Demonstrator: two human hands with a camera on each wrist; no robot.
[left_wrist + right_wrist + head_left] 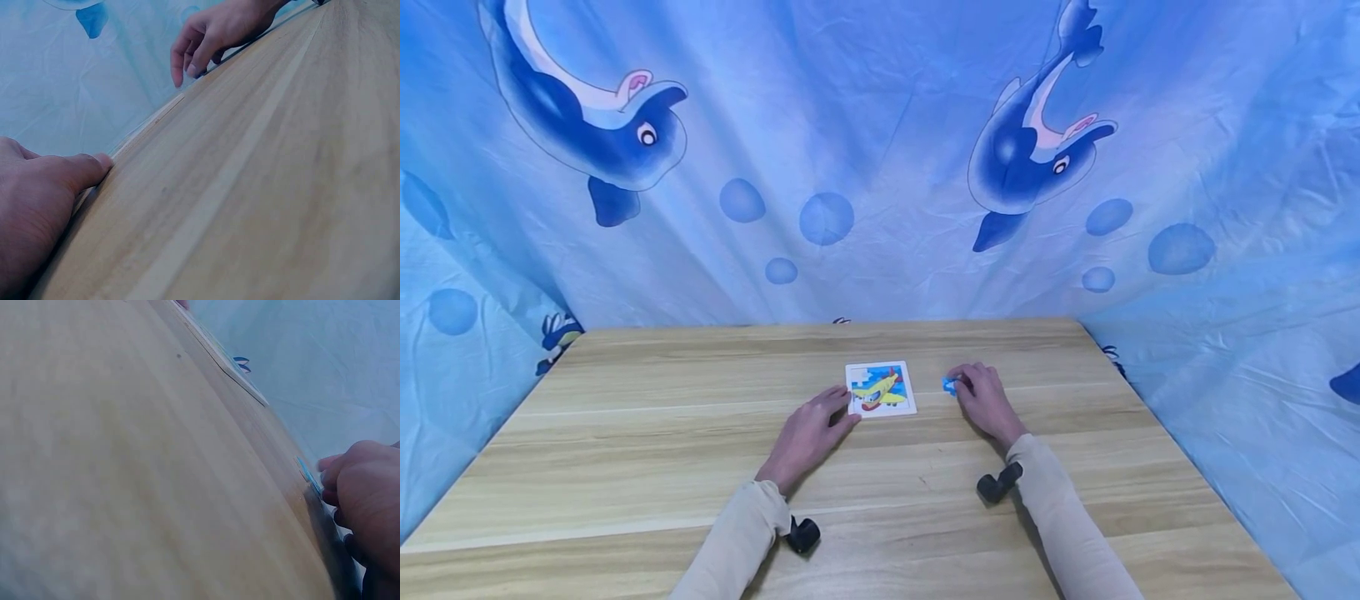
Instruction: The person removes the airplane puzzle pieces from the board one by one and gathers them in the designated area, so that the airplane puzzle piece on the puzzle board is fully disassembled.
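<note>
A small square jigsaw puzzle (891, 400) with a white border shows a yellow and red airplane on blue. Its upper left part is a bare pale patch with puzzle-shaped edges. My left hand (808, 432) holds the puzzle by its lower left corner, thumb along the near edge and fingertips on the left edge. To the right of the puzzle, my right hand (987, 402) pinches a blue puzzle piece (950, 386) between thumb and fingers, low over the table. The right wrist view shows the piece (307, 472) at the fingertips, partly hidden by the hand.
Both hands are over a wooden table (625, 467) with light grain. Behind it and at both sides hangs a blue curtain (880, 167) printed with dolphins and bubbles. A black wrist camera (803, 535) is strapped at the left sleeve, another camera (998, 483) at the right.
</note>
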